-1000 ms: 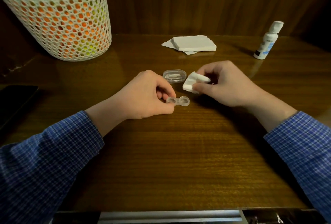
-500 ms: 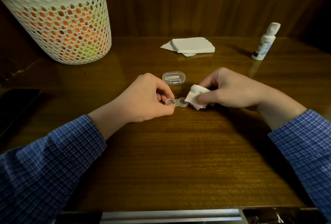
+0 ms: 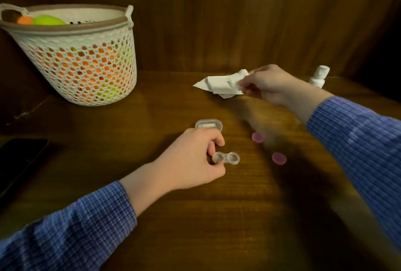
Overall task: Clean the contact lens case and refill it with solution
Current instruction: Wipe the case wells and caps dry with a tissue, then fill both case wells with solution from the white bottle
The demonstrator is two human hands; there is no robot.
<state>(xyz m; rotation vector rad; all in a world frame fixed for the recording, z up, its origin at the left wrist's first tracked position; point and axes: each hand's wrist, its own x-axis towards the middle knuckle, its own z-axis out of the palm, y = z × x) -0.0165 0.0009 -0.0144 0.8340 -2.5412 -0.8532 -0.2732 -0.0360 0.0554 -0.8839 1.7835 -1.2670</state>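
Note:
A clear two-well contact lens case (image 3: 226, 158) lies on the wooden table, both wells uncapped. My left hand (image 3: 191, 158) pinches its left end. Two pink caps (image 3: 258, 137) (image 3: 279, 158) rest on the table to its right. My right hand (image 3: 269, 84) is far back over the stack of white tissues (image 3: 219, 86), fingers closed on a small wad of tissue (image 3: 240, 76). The white solution bottle (image 3: 319, 76) stands behind my right wrist, partly hidden by it.
A clear oval box (image 3: 208, 124) lies just behind my left hand. A white mesh basket (image 3: 82, 58) holding orange and green items stands at the back left. A dark flat object (image 3: 19, 158) lies at the left edge. A wood wall closes the back.
My right hand has lifted away from the lens case and moved back to the tissue stack with the wad. The two pink caps are now uncovered. The view has tilted up.

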